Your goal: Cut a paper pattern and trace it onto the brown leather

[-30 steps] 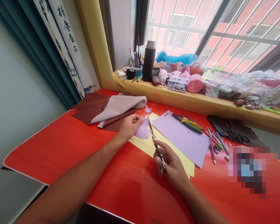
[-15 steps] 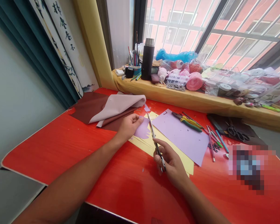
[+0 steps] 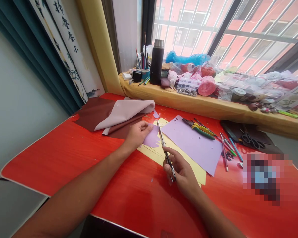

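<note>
Between the thumb and fingers of my left hand (image 3: pixel 138 133) is a small piece of purple paper (image 3: pixel 152 137) with a notched lower edge. My right hand (image 3: pixel 180 168) is closed around the handles of a pair of scissors (image 3: pixel 163 140), their blades pointing away from me along the right side of the piece. Whether the blades are touching the paper, I cannot tell. Beneath both hands lie yellow sheets (image 3: pixel 186 162), and a larger purple sheet (image 3: pixel 196 145) rests partly over them to the right.
Folded brown leather (image 3: pixel 96 114) lies at the back left. Pliers (image 3: pixel 200 129) sit on the purple sheet, with pencils (image 3: pixel 224 155) beside it. Other scissors (image 3: pixel 250 138) rest on dark material at the right. A thermos (image 3: pixel 157 62) and craft supplies crowd the windowsill.
Both hands, the scissors and the purple piece keep practically the same position. Only a very slight shift of the whole view shows.
</note>
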The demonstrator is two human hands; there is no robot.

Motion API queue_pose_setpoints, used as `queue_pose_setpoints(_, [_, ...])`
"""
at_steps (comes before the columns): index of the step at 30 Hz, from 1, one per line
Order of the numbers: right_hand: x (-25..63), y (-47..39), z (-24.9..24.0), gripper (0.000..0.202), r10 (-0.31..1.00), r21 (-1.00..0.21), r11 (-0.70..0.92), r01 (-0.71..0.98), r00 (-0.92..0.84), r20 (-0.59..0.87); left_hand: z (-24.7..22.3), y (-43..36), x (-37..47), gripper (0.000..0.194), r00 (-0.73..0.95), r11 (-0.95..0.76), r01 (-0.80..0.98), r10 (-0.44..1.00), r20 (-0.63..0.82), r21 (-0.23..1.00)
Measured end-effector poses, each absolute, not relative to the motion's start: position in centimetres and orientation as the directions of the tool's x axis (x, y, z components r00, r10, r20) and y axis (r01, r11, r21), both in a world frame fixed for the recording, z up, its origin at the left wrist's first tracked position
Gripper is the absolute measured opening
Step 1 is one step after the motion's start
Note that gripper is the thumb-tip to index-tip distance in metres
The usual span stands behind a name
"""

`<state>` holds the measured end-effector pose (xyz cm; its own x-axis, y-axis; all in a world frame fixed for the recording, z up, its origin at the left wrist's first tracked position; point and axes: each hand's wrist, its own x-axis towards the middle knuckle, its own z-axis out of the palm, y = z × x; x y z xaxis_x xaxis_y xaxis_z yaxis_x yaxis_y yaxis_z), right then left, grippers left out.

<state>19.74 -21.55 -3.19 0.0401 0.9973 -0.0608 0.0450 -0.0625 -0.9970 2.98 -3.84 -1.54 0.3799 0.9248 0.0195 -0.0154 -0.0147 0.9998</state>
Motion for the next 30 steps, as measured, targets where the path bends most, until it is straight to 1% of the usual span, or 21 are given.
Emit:
queue_pose_setpoints(9, [19.61, -21.61, -2.63, 0.060, 0.998, -0.997, -0.056, 0.052, 0.040, -0.054, -1.42, -3.96, 3.03, 0.048, 0.377, -0.006, -0.018, 0.926, 0.012, 1.000])
queue_pose_setpoints(18, [19.58, -21.64, -2.51, 0.055, 0.998, -0.998, -0.058, 0.036, 0.037, -0.056, -1.60, -3.90, 2.97, 0.045, 0.370, -0.042, 0.013, 0.928, 0.035, 0.999])
queue_pose_setpoints(30, [19.58, -21.73, -2.50, 0.052, 0.998, -0.998, -0.054, 0.030, 0.046, -0.053, -1.39, -3.97, 2.98, 0.050, 0.382, -0.032, 0.011, 0.924, 0.025, 0.999])
